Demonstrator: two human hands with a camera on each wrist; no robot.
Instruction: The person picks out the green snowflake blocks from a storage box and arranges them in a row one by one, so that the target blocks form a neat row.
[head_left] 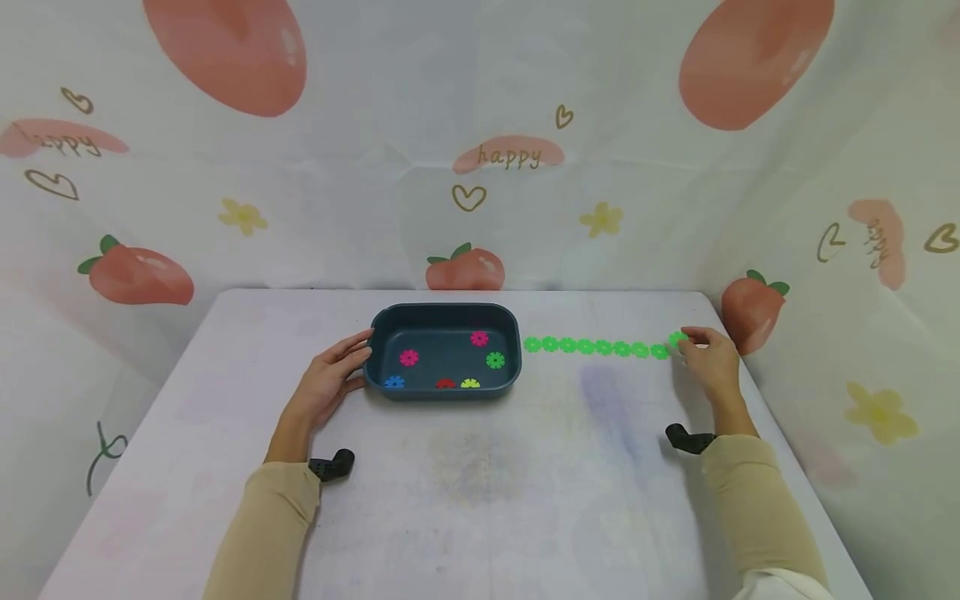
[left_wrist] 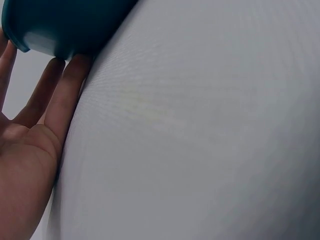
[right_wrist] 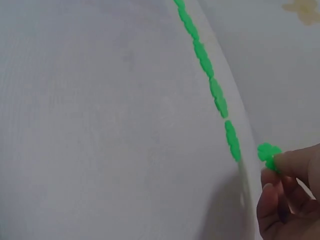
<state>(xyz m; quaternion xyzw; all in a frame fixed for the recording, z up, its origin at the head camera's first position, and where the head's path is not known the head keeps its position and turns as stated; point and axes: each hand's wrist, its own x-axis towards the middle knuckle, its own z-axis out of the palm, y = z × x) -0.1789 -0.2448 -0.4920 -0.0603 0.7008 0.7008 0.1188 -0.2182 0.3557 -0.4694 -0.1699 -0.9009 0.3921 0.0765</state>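
A dark teal rectangular tub (head_left: 442, 393) stands near the back of the table. Several flower-shaped discs lie in it, among them a pink disc (head_left: 408, 357), a green disc (head_left: 495, 360) and a blue disc (head_left: 394, 382). My left hand (head_left: 326, 386) touches the tub's left side with extended fingers, as the left wrist view also shows. Between thumb and fingers, my right hand (head_left: 712, 364) pinches a green flower disc (right_wrist: 269, 154), raised just past the right end of a row of green discs (head_left: 585, 346). That row runs rightward from beside the tub.
The white-covered table (head_left: 487, 483) meets a printed cloth backdrop (head_left: 360, 208) at the back and along the sides. A black wrist camera (head_left: 333, 465) sits at the left cuff, and another wrist camera (head_left: 688, 438) at the right one.
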